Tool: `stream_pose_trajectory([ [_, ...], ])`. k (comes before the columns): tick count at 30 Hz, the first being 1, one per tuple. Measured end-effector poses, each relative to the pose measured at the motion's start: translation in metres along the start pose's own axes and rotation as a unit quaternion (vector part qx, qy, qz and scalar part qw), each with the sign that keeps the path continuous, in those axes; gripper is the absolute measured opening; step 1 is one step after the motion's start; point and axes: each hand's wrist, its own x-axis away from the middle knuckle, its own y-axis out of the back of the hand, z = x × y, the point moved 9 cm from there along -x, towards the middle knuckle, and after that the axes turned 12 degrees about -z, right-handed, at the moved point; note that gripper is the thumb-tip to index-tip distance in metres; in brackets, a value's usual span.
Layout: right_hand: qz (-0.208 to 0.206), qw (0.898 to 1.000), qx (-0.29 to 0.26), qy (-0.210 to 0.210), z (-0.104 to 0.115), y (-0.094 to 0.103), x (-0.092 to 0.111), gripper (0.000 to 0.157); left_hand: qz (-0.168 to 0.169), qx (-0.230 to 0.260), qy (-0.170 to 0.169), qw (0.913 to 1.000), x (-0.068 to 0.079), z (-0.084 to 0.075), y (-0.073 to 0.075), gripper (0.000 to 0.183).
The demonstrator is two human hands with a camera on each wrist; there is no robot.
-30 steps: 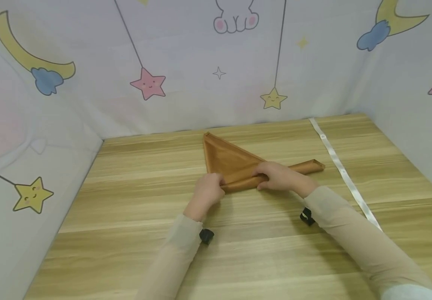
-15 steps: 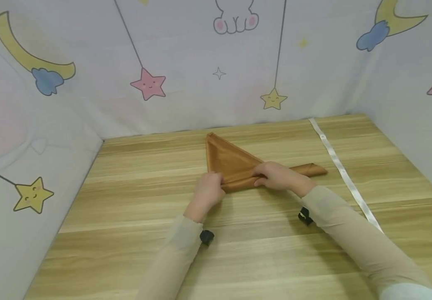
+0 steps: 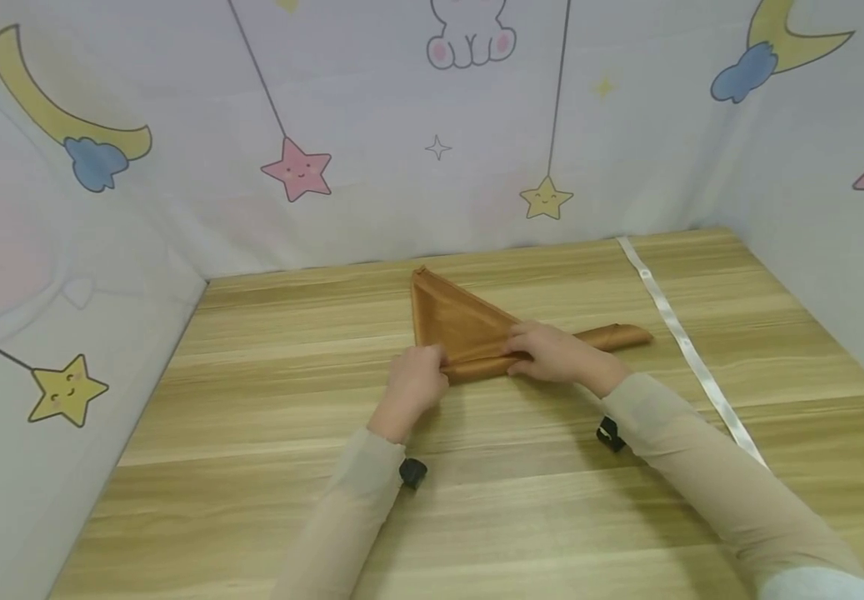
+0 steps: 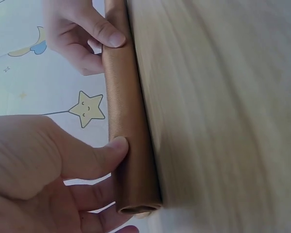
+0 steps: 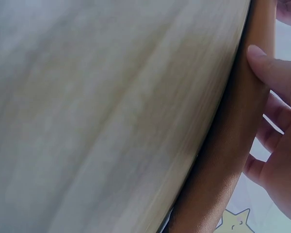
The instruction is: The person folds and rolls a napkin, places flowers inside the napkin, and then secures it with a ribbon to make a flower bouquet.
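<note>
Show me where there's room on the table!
The table is bare between the left curtain and brown cloth, between the sleeves, and right of the white strip. It's crowded at the rolled edge, around left grip and right grip.

A beige left sleeve [image 3: 337,533] shows toward seven o'clock, a matching right sleeve [image 3: 724,475] toward four, its end meeting pale cloth [image 3: 821,586]. A small black block [image 3: 412,473] sits toward six, a second block [image 3: 610,434] toward four.

A white strip [image 3: 671,320] crosses the wood-grain counter [image 3: 252,433] at right; the pale backdrop [image 3: 387,92] behind bears a pink star [image 3: 298,170] and a smiling yellow star [image 3: 546,199].
</note>
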Motion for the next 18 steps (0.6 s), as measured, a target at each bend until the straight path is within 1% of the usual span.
stream_pose_trajectory([
  [3,0.0,1.0,0.003,0.002,0.0015,0.0001,-0.0002,0.023,0.001,-0.002,-0.005,1.0,0.0009,-0.0005,0.0009,0.025],
  [7,0.006,1.0,0.001,-0.005,0.0014,-0.0005,-0.0008,0.021,0.004,-0.012,-0.015,0.9998,0.0023,-0.0015,0.0002,0.027],
  [11,0.019,0.999,-0.017,-0.033,-0.0022,-0.0019,-0.0011,0.024,0.002,-0.013,-0.022,0.9997,0.0024,-0.0026,-0.0006,0.026],
  [14,0.026,0.998,-0.028,-0.052,-0.0042,-0.0027,-0.0005,0.026,-0.004,-0.008,-0.02,0.9998,0.0017,-0.0026,0.0004,0.025],
  [16,0.027,0.998,-0.029,-0.053,-0.004,-0.0027,0.0002,0.027,-0.005,-0.006,-0.016,0.9998,0.0012,-0.0021,0.0009,0.024],
  [18,0.024,0.998,-0.019,-0.046,-0.0035,-0.0028,0.0006,0.03,-0.002,0.0,-0.011,0.9999,0.0009,-0.0015,0.0008,0.024],
])
